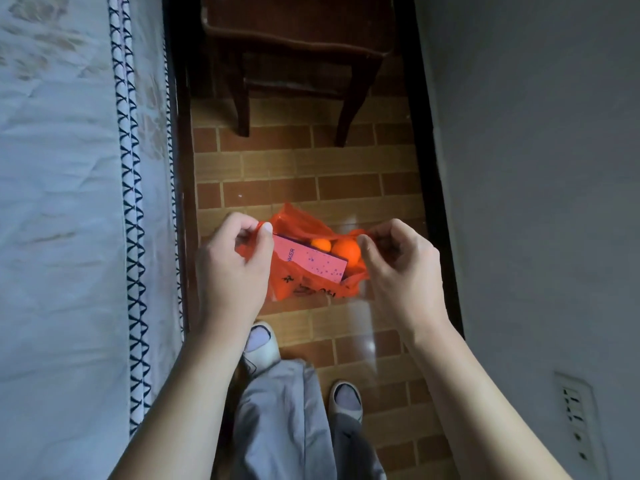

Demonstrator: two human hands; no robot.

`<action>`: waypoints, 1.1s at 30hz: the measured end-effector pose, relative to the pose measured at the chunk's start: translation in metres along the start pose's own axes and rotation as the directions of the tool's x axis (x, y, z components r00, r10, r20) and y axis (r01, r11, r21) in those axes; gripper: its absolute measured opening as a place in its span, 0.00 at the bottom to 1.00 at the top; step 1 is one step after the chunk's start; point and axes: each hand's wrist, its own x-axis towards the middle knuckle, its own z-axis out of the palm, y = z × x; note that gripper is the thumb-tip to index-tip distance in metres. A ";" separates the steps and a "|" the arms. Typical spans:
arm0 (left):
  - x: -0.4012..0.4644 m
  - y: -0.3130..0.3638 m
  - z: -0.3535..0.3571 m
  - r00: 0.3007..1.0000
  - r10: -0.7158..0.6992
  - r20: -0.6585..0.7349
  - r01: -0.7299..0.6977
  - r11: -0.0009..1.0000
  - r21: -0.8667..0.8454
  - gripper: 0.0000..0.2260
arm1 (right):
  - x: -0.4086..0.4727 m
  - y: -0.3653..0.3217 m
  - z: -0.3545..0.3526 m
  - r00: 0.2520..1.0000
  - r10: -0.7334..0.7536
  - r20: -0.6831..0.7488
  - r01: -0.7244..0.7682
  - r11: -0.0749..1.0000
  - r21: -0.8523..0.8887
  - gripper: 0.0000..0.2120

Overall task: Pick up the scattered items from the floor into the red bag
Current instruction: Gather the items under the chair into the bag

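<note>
Item 1, red bag (311, 282): thin plastic, held up in front of me above the floor (363, 188), mouth pulled wide between my two hands. Dark printed characters on its lower front.

Item 2, my left hand (232, 261): fingers and thumb pinched together on the bag's left handle edge.

Item 3, my right hand (401, 265): fingers curled and clamped on the bag's right handle edge, thumb toward the opening.

Item 4, pink box (308, 263): flat, purple speckles and lettering, lying inside the bag, one long face showing at the mouth.

Item 5, large orange ball (346, 251): inside the bag, just behind the box.

Item 6, smaller orange ball (320, 244): inside the bag, touching or just beside the larger one; I cannot tell which.

Item 7, floor: brick-pattern tile, a narrow strip between the bed (69, 202) and the wall (536, 168). No loose items visible on the part I can see. The area under the wooden chair (298, 57) is dark and cannot be checked.

Status, by my judgement: three items collected, and the gathering looks finished or close to it. What is left: a look under the chair and behind my feet (344, 400), then closing the bag.
</note>
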 end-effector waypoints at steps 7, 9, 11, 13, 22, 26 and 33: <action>0.071 -0.006 -0.012 0.992 0.061 0.110 -0.064 0.998 0.028 0.07 | 0.050 -0.034 0.031 0.997 0.025 -0.076 -0.025 1.000 0.000 0.22; 0.085 -0.006 -0.011 0.992 0.060 0.112 -0.064 0.997 0.033 0.07 | 0.064 -0.042 0.038 0.996 0.014 -0.087 -0.014 1.000 0.001 0.20; 0.099 -0.007 -0.008 0.992 0.057 0.111 -0.060 0.998 0.027 0.06 | 0.078 -0.045 0.047 0.997 0.002 -0.071 0.000 1.000 0.023 0.13; 0.112 -0.009 -0.002 0.994 0.045 0.102 -0.048 0.999 0.019 0.06 | 0.092 -0.045 0.055 0.999 -0.008 -0.050 0.010 0.999 0.042 0.07; 0.182 -0.027 0.032 0.998 0.004 0.057 -0.005 1.000 0.017 0.06 | 0.172 -0.023 0.093 0.999 -0.010 0.038 0.009 0.999 0.042 0.05; 0.206 -0.048 0.055 0.998 -0.033 0.056 0.031 0.999 0.041 0.05 | 0.211 -0.006 0.111 0.996 0.004 0.085 -0.007 0.999 0.031 0.05; 0.241 -0.067 0.093 0.988 -0.150 0.033 0.149 0.988 0.046 0.09 | 0.264 0.014 0.123 0.985 0.032 0.169 -0.030 0.999 -0.012 0.01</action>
